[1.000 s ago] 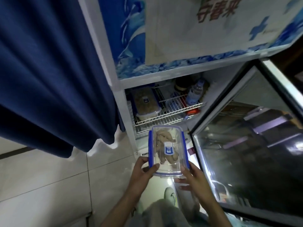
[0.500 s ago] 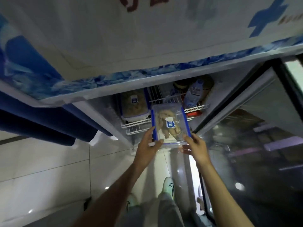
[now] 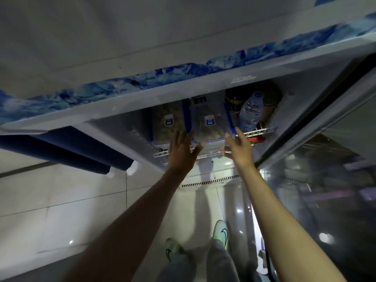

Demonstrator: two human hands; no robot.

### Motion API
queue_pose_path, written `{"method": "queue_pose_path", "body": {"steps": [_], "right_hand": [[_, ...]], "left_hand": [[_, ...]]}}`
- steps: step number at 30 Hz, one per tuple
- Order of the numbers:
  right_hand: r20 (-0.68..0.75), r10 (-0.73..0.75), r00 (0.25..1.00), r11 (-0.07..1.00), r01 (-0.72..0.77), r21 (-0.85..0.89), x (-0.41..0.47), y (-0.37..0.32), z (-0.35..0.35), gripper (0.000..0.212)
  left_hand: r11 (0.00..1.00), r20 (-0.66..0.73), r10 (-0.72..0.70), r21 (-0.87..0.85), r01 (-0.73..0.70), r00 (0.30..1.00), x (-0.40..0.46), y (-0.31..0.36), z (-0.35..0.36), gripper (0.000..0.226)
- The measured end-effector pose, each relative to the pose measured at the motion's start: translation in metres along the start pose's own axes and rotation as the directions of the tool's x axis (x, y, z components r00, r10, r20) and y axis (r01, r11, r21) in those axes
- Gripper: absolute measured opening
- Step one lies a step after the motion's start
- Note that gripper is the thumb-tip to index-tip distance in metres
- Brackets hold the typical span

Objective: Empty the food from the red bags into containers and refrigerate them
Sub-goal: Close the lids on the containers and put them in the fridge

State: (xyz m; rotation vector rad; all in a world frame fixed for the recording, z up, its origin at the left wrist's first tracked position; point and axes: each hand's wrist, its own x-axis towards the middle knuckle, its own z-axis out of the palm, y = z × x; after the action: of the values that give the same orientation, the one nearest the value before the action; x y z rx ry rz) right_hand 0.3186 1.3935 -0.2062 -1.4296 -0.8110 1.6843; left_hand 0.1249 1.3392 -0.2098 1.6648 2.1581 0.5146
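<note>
A clear container with blue clips and pale food inside lies on the white wire shelf inside the open fridge. It sits right beside a second, similar container of brownish food on its left. My left hand is at its front left corner, fingers spread, thumb by the front edge. My right hand is at the front right corner, fingers loose and apart, fingertips touching the side. Neither hand is closed around it. No red bag is in view.
A water bottle and a dark jar stand on the shelf to the right, with a red item below. The glass fridge door hangs open on the right. A blue curtain hangs at the left.
The container went from my hands in front of the fridge onto the wire shelf beside the other container. My fingers have opened off it. The camera has leaned closer in.
</note>
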Motion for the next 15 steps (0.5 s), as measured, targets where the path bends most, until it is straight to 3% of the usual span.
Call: {"method": "queue_pose_path", "body": {"steps": [5, 9, 15], "right_hand": [[-0.036, -0.021, 0.999, 0.998, 0.019, -0.059, 0.037, -0.002, 0.013, 0.011], [-0.027, -0.032, 0.999, 0.976, 0.026, -0.214, 0.061, -0.005, 0.014, 0.034], [-0.041, -0.077, 0.996, 0.886, 0.049, -0.462, 0.083, 0.002, 0.01, 0.041]], "left_hand": [[0.999, 0.082, -0.035, 0.036, 0.032, 0.996, 0.031, 0.006, 0.003, 0.073], [0.985, 0.182, -0.066, 0.169, 0.035, 0.981, 0.051, 0.007, 0.004, 0.069], [0.949, 0.208, -0.124, 0.31, 0.055, 0.97, 0.049, 0.014, 0.016, 0.079]]}}
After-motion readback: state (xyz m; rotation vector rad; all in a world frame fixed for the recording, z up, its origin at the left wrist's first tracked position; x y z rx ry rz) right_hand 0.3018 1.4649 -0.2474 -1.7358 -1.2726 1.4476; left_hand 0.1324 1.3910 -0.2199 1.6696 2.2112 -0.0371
